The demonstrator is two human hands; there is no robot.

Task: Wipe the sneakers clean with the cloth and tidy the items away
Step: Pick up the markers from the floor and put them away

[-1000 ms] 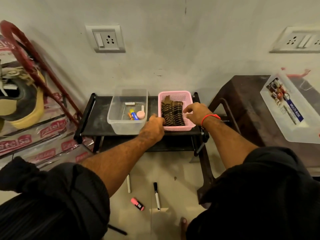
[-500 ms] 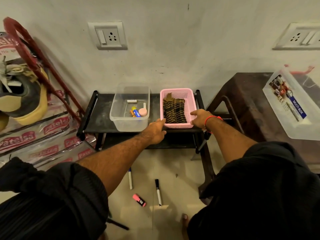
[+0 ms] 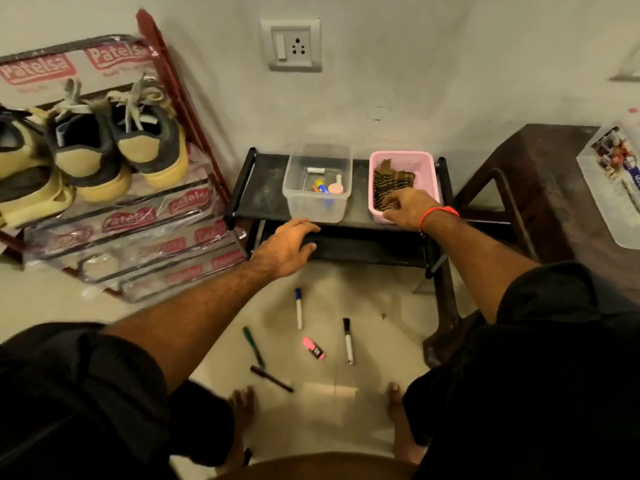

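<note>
The person is crouching over a low black shelf [image 3: 263, 199], and the task is looking far along. The yellow-and-grey sneakers [image 3: 114, 150] are sitting back on the red rack [image 3: 187, 109] at the left, well apart from both hands; whether they are clean is too fine to judge from here. The brown patterned cloth [image 3: 391, 181] is lying folded inside the pink basket [image 3: 403, 161] on the shelf's right end. The right hand [image 3: 410, 209] is reaching into the basket's near end, its fingers [image 3: 389, 213] curled down onto the cloth's near edge; whether they are pinching it or only pressing it flat cannot be told. The left hand [image 3: 287, 245] is resting over the shelf's front edge, just beside the clear tub [image 3: 317, 187], with fingers loosely spread and holding nothing. The tub is holding a few small items. Tidying appears unfinished: several markers [image 3: 298, 308] and a pink highlighter [image 3: 313, 348] are lying loose on the floor between the person's feet and the shelf, probably bound for the tub.
</note>
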